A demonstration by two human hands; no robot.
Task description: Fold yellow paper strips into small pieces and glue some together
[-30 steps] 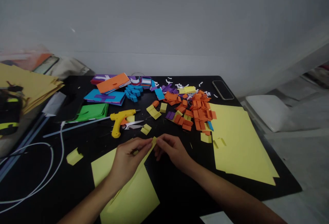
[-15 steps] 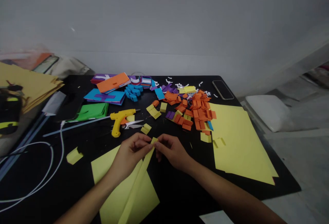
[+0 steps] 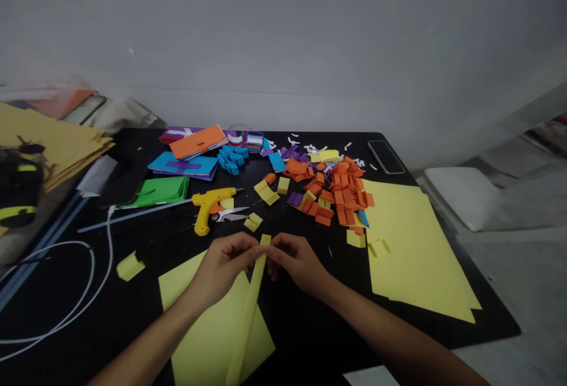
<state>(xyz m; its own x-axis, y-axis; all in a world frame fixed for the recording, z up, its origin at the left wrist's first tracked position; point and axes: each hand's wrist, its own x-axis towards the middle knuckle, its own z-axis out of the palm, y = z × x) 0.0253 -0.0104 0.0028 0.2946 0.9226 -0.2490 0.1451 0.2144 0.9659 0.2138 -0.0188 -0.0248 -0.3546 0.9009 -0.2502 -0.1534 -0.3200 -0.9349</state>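
One yellow paper strip (image 3: pixel 250 303) is pinched at its top end by the left hand (image 3: pixel 224 268) and right hand (image 3: pixel 296 262); just beyond lie scissors (image 3: pixel 230 214).

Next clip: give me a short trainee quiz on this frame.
1. What do the left hand and right hand pinch together? A) yellow paper strip B) green sheet C) white cable
2. True or false: the scissors lie beside the yellow glue gun.
3. Fill in: the phone lies near the table's far ___ corner.
Key: 1 A; 2 true; 3 right.
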